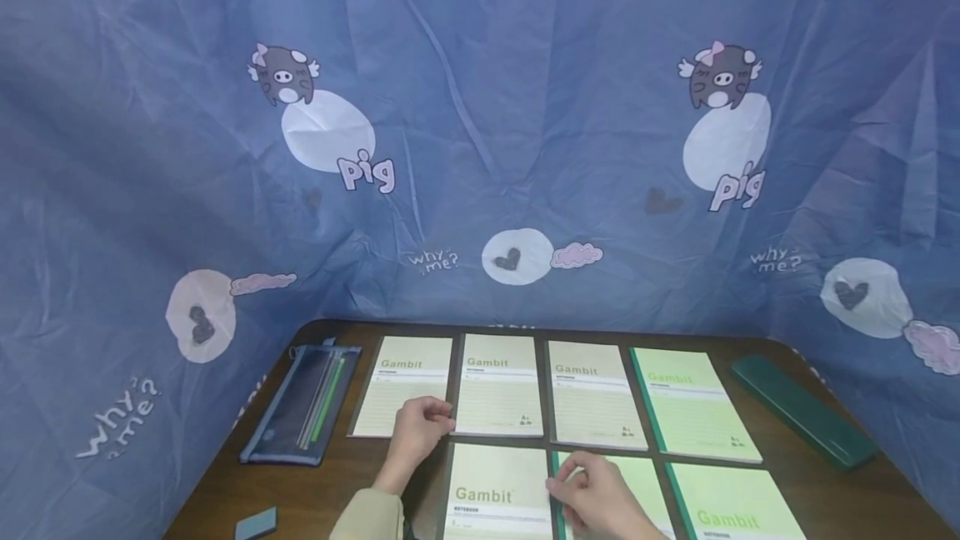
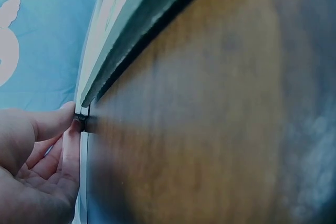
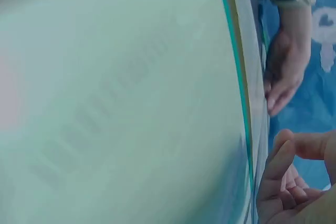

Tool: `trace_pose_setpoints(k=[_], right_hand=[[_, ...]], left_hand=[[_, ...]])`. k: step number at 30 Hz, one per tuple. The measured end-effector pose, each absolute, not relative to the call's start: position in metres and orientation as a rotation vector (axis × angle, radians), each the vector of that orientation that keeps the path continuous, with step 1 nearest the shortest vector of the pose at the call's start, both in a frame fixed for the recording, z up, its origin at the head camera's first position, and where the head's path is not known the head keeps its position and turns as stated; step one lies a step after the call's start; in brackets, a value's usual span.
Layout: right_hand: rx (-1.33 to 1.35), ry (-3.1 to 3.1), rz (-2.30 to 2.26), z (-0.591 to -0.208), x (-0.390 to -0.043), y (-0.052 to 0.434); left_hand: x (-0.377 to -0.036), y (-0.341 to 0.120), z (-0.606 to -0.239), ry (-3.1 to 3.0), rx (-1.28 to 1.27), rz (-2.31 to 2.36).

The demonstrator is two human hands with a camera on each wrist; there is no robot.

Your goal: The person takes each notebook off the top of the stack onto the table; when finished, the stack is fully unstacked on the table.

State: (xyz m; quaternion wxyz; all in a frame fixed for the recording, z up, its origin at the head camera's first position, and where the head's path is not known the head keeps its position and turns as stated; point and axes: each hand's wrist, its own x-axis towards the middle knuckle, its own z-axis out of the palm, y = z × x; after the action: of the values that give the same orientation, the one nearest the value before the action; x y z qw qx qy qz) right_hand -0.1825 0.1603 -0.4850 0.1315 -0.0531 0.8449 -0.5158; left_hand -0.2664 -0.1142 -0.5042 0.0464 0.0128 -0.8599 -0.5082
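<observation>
The left hand [image 1: 416, 432], low and left of centre, pinches the bottom right corner of the far-left notebook [image 1: 402, 386], while the right hand [image 1: 596, 494] rests with curled fingers on the green-spined notebook [image 1: 647, 486] at the bottom edge. They seem to be squaring a grid of flat, matte paper covers on the smooth brown desk [image 1: 847, 490]; next comes a small nudge to even the gaps.

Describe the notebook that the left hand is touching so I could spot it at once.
On the brown table, notebooks lie in two rows. It is the leftmost notebook of the far row, next to the pencil case. The left hand rests at its near right corner.
</observation>
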Motion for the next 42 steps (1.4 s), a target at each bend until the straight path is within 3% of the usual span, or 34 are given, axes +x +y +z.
trace_pose_setpoints(k=[21,31,42], right_hand=[[-0.248,2.850,-1.218,-0.492,-0.270,0.144],[-0.159,2.835,-1.203,-0.500,-0.283,0.144],[-0.235,2.841,-1.177,-0.504,-0.281,0.144]], left_hand=[[-0.266,-0.112,-0.499,-2.662,0.050,-1.483],[-0.265,-0.105,-0.499,-2.691,0.029,-1.351],[-0.269,-0.101,-0.492,-2.703,0.017,-1.240]])
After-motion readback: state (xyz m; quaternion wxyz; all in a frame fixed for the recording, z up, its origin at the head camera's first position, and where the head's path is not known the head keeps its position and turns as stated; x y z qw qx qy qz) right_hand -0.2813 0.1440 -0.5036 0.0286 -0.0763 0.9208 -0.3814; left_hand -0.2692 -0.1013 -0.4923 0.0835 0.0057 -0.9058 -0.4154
